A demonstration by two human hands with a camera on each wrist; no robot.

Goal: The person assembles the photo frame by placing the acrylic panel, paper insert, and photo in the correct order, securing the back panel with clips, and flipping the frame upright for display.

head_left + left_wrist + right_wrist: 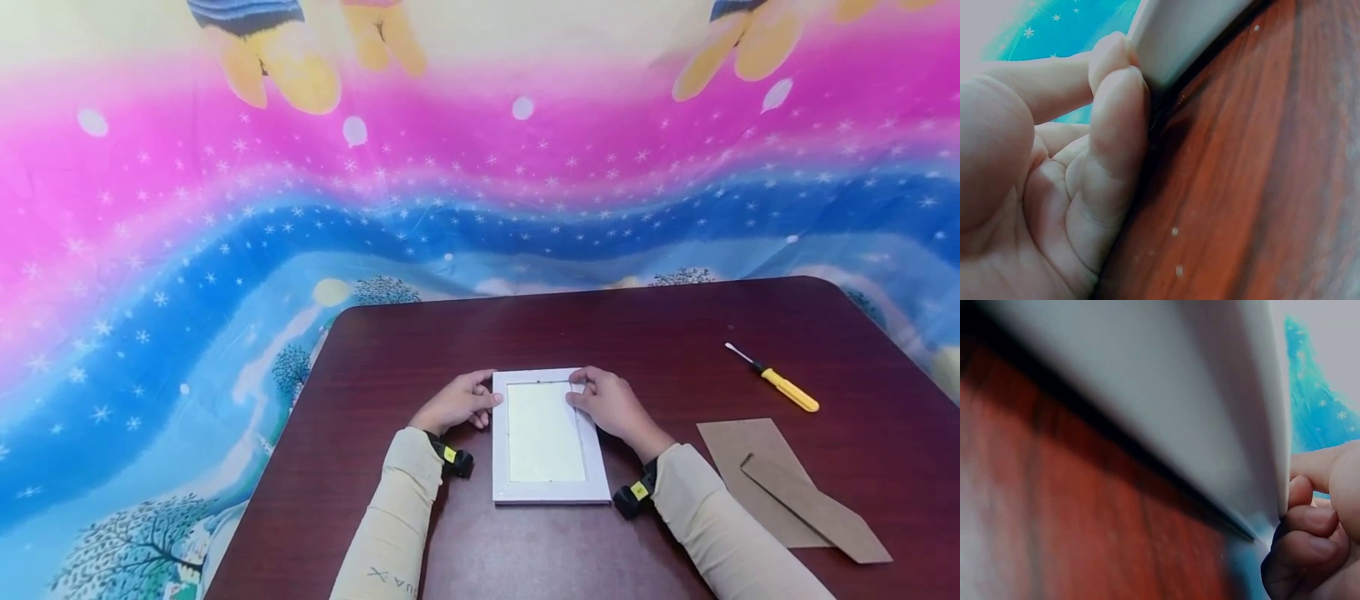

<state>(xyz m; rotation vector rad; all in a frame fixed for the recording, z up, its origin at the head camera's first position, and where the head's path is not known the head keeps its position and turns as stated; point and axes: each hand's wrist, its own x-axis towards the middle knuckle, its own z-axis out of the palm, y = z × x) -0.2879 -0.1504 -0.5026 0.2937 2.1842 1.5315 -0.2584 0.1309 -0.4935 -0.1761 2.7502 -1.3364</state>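
Observation:
A white picture frame lies on the dark red table with a pale cream panel showing in its opening. My left hand grips the frame's left side near the top. In the left wrist view the thumb and a finger of the left hand meet at the frame's white edge. At the upper right corner, my right hand holds the frame, thumb and index finger over the inner border. The right wrist view has its other fingers curled by the frame's side wall.
Right of the frame lies a brown backing board with a brown stand leg across it. A screwdriver with a yellow handle is farther back on the table. A patterned cloth hangs behind.

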